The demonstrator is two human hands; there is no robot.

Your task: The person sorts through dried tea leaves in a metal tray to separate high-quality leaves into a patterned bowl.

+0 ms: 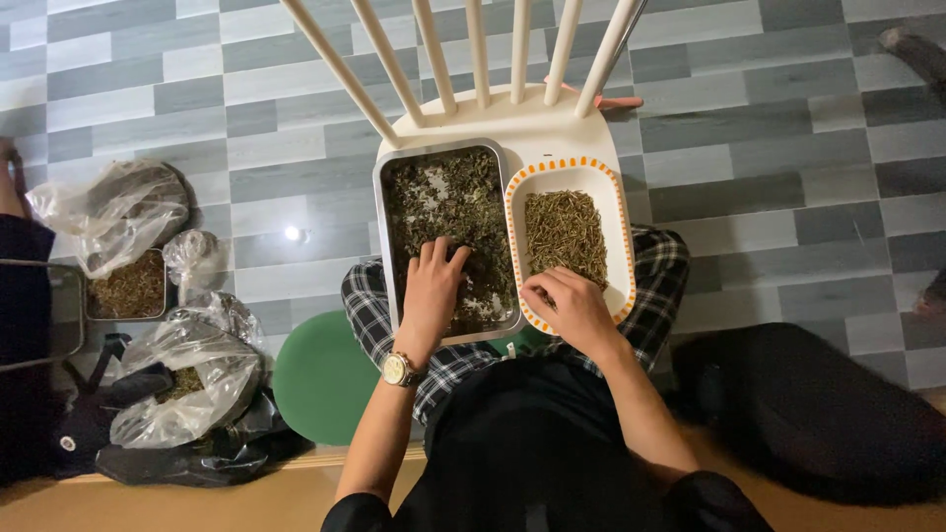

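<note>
Fingers of the left hand (434,286) lie spread and flat on a bed of dark green dried leaves (448,212) that fills a rectangular metal tray (386,236); a gold-toned wristwatch (397,368) sits on that wrist. Beside it, the right hand (572,307) curls with fingertips drawn together at the near corner of a white rectangular dish with an orange dashed rim (619,236); whether it pinches anything I cannot tell. That dish holds a heap of thin, pale olive dried stems (565,232). Tray and dish rest side by side, edges touching, on the seat of a cream wooden spindle-back chair (537,123), and their near ends reach over the person's lap in black-and-white checked trousers (365,305). A round green stool seat (320,379) shows below the left knee. Farther left, on the grey tiled floor (769,148), lie several crumpled clear plastic bags (182,379) with dried plant matter inside, and a small metal container (128,288) of the same matter stands among them. A dark bag (818,414) sits at the right.
</note>
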